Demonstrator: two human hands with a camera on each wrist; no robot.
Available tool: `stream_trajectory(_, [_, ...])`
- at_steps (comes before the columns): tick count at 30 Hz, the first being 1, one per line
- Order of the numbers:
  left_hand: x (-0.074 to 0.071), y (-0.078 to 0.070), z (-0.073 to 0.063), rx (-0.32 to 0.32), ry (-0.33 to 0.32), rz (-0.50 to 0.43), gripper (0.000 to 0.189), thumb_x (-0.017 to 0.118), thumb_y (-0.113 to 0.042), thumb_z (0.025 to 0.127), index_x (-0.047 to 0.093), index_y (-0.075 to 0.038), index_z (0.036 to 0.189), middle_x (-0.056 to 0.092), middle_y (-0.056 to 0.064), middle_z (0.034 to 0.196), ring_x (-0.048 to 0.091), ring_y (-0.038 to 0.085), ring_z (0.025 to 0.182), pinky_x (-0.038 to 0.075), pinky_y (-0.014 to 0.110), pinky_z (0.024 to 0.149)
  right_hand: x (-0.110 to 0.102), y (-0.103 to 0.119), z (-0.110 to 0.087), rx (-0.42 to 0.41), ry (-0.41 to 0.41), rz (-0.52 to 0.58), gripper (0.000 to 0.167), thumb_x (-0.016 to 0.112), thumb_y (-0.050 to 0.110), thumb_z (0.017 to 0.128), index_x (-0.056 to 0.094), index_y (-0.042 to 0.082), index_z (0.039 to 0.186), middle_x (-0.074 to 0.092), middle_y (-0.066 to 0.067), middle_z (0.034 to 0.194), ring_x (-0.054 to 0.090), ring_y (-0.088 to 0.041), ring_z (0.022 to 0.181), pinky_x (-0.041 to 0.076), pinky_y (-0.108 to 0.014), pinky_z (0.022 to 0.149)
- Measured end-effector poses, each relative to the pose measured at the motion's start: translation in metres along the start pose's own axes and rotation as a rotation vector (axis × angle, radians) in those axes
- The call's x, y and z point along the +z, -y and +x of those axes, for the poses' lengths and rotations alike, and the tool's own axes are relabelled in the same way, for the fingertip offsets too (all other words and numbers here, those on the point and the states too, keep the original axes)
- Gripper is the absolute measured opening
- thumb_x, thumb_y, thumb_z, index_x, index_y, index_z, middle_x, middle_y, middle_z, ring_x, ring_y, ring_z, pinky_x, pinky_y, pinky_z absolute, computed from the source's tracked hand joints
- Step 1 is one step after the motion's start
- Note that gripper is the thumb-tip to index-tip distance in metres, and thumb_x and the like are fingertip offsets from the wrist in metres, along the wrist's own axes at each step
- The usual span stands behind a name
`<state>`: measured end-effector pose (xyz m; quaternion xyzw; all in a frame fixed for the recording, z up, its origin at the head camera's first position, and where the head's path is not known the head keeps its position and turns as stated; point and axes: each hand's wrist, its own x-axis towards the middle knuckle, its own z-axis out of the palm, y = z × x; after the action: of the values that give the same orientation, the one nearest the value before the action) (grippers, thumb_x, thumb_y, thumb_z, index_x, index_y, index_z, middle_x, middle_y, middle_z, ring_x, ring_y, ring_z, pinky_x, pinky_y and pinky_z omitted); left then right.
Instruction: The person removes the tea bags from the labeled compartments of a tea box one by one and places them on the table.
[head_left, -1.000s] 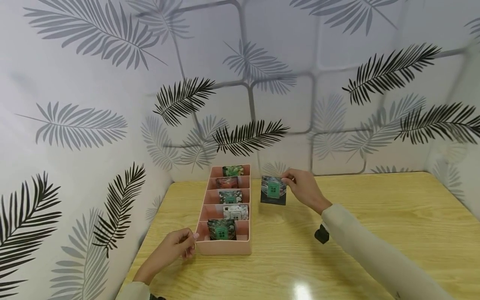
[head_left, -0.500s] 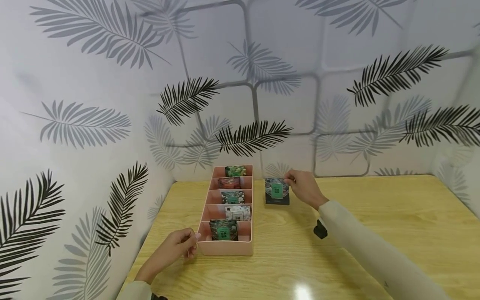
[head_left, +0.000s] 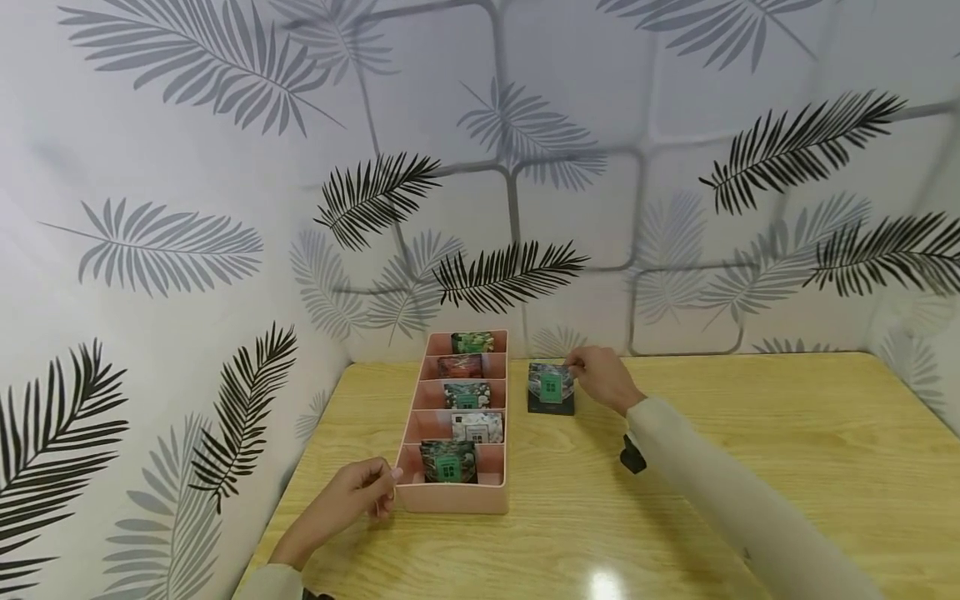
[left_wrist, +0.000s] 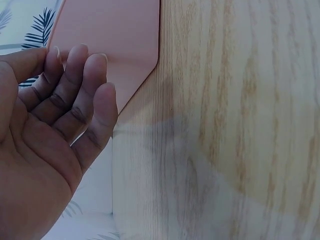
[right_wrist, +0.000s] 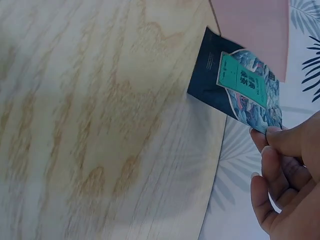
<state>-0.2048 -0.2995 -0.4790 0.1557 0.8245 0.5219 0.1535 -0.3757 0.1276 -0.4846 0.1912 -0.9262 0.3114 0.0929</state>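
A dark blue tea sachet (head_left: 551, 389) with a green label is pinched at its upper right corner between the thumb and fingertips of my right hand (head_left: 606, 379). The right wrist view has the sachet (right_wrist: 240, 82) tilted close over the wood, the right hand (right_wrist: 290, 170) holding only its corner. My left hand (head_left: 352, 498) is at the front left corner of a pink divided box (head_left: 453, 498). In the left wrist view, thumb and index finger of the left hand (left_wrist: 55, 120) pinch the edge of the box (left_wrist: 115, 30), other fingers loosely bent.
Each compartment of the box holds sachets: a dark green one (head_left: 448, 462) in front, a white one (head_left: 478, 428) behind it, then dark, red and green-yellow ones. The wooden table (head_left: 720, 433) meets a leaf-patterned wall (head_left: 570, 217) at the back and left.
My right hand has lowered the sachet slightly toward the table, to the right of the box. The left hand stays at the box corner. The head view has shifted a little.
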Motion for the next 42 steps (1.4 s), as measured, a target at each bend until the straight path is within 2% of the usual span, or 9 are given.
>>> stream_trajectory(5, [-0.001,0.0,0.0,0.008,0.009,0.001,0.042,0.05,-0.034,0.111,0.057,0.002,0.091,0.065,0.026,0.088,0.062,0.039,0.069,0.057,0.043,0.059,0.006,-0.001,0.005,0.016,0.031,-0.032,0.013,0.066,0.003,0.1,0.076,0.0,0.107,0.075,-0.015,0.103,0.072,-0.03,0.092,0.059,-0.045,0.081])
stream_trajectory(11, [-0.002,0.001,0.001,0.016,-0.001,0.018,0.04,0.051,-0.034,0.111,0.058,0.001,0.092,0.065,0.028,0.089,0.063,0.041,0.07,0.058,0.045,0.06,0.01,-0.001,0.012,0.025,0.063,-0.038,0.013,0.066,0.005,0.101,0.076,-0.001,0.108,0.075,-0.015,0.102,0.072,-0.029,0.091,0.059,-0.044,0.08])
stream_trajectory(19, [-0.003,0.0,0.004,0.029,-0.005,0.046,0.039,0.051,-0.034,0.11,0.059,-0.001,0.091,0.066,0.023,0.087,0.065,0.04,0.071,0.059,0.044,0.062,0.013,-0.004,0.016,0.055,0.074,-0.059,0.014,0.064,0.005,0.101,0.076,0.0,0.106,0.075,-0.015,0.102,0.071,-0.03,0.091,0.059,-0.046,0.081])
stream_trajectory(26, [-0.003,0.001,0.006,0.025,0.001,0.046,0.04,0.052,-0.034,0.11,0.059,-0.001,0.09,0.067,0.016,0.084,0.066,0.033,0.07,0.059,0.044,0.064,0.012,-0.007,0.019,0.074,0.094,-0.06,0.014,0.064,0.006,0.101,0.076,0.0,0.106,0.075,-0.015,0.102,0.071,-0.03,0.09,0.058,-0.047,0.081])
stream_trajectory(42, [-0.002,0.006,0.001,0.005,-0.008,0.033,0.041,0.05,-0.035,0.111,0.06,0.0,0.091,0.068,0.022,0.086,0.064,0.038,0.07,0.059,0.045,0.062,0.023,-0.013,0.027,0.057,0.13,-0.144,0.012,0.067,0.004,0.1,0.078,0.001,0.103,0.075,-0.013,0.101,0.071,-0.031,0.093,0.058,-0.047,0.084])
